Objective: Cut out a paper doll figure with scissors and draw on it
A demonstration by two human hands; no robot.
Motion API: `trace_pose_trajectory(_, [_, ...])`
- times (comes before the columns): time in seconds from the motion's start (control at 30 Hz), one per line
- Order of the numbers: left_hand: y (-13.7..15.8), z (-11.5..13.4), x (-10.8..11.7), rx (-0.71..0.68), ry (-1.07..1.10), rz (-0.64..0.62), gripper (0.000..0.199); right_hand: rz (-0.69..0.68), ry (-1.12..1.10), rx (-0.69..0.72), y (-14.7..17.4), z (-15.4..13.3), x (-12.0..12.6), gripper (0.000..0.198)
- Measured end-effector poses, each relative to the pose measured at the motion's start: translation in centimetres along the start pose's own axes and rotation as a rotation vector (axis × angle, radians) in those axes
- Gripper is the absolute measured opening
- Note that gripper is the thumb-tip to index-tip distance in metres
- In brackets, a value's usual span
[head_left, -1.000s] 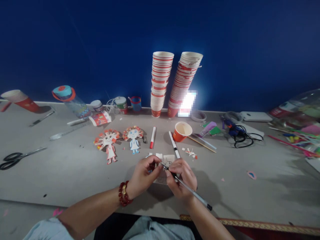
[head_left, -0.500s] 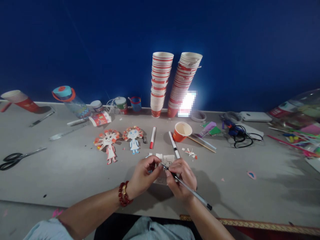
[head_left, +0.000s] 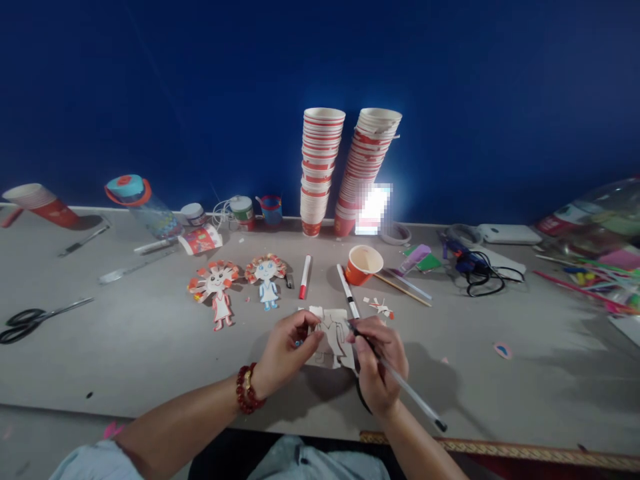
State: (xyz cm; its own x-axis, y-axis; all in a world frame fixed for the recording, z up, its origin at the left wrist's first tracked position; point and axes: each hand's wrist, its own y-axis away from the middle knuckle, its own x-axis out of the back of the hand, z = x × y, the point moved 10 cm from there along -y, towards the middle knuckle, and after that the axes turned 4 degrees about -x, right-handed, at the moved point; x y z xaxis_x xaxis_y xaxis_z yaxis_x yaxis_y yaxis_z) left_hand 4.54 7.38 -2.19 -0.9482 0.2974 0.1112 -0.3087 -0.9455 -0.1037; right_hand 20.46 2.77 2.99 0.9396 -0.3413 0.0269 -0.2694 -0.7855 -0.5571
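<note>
My left hand [head_left: 293, 347], with a red bead bracelet at its wrist, pinches the left edge of a white paper piece [head_left: 330, 343]. Black outlines of a small dressed body are drawn on this paper. In my right hand [head_left: 379, 360] is a black-tipped pen [head_left: 413, 395] with a clear barrel, its point near the right edge of the paper. A dark curved thing below that hand is mostly hidden. Two paper dolls lie to the left: one with red trim [head_left: 220, 293], one with blue trim [head_left: 267, 283]. A red-capped marker [head_left: 305, 277] lies beyond the paper.
Two tall paper cup stacks [head_left: 316, 173] stand against the blue wall. A short orange cup [head_left: 364, 265], a white marker [head_left: 347, 290] and paper scraps [head_left: 383, 308] lie ahead. Black scissors [head_left: 30, 323] are far left; a glue gun [head_left: 467, 257] with its cord sits right.
My right hand has drawn back right with the pen, away from my left fingers. More of the drawing on the paper shows now. My left hand stays almost in place.
</note>
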Motion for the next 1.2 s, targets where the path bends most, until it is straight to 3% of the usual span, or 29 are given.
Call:
trace_pose_trajectory(0.1, [0.1, -0.7, 0.0, 0.025, 0.061, 0.013, 0.019, 0.059, 0.114, -0.010, -0.3, 0.3, 0.6, 0.015])
trace_pose_trajectory(0.27, [0.1, -1.2, 0.1, 0.047, 0.069, 0.028, 0.023, -0.065, 0.255, -0.040, -0.6, 1.1, -0.7, 0.018])
trace_pose_trajectory(0.4, [0.1, -0.8, 0.3, 0.048, 0.037, 0.030, 0.021, -0.128, 0.243, -0.048, -0.5, 1.4, -1.4, 0.017])
trace_pose_trajectory(0.67, [-0.1, 0.4, 1.2, 0.010, 0.076, 0.083, 0.025, -0.070, 0.284, -0.145, -0.4, 2.2, -0.8, 0.011])
trace_pose_trajectory(0.77, [-0.2, 0.0, 1.1, 0.026, 0.173, 0.091, 0.025, -0.071, 0.270, -0.161, -0.4, 2.3, -0.7, 0.011])
trace_pose_trajectory(0.9, [-0.3, -1.0, 0.9, 0.069, 0.364, 0.115, 0.042, -0.063, 0.250, -0.185, -0.5, 2.4, -0.6, 0.012])
trace_pose_trajectory(1.03, [-0.4, -1.8, 0.3, 0.151, 0.353, 0.063, 0.030, -0.083, 0.240, -0.193, -0.5, 2.5, -0.8, 0.012])
trace_pose_trajectory(1.2, [-0.4, -2.0, -0.4, 0.185, 0.380, 0.003, 0.034, -0.134, 0.213, -0.215, -0.2, 3.2, -1.2, 0.014])
